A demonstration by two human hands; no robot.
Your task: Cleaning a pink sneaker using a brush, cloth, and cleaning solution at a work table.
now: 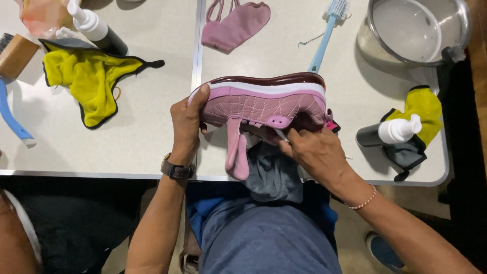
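A pink sneaker [264,104] with a white midsole and dark red sole lies on its side above the table's front edge, its tongue hanging down. My left hand [186,124] grips its toe end, thumb over the sole. My right hand [314,149] is at the shoe's opening near the heel, fingers pinching something small and pale there; I cannot tell what it is. A grey cloth [271,170] hangs below the shoe over my lap.
A yellow cloth [89,76] and a pump bottle [96,30] lie at the left. A pink insole [236,23] and a blue brush [324,35] are behind the shoe. A steel pot [454,23] stands back right, above another bottle [388,133] on a yellow cloth [423,106].
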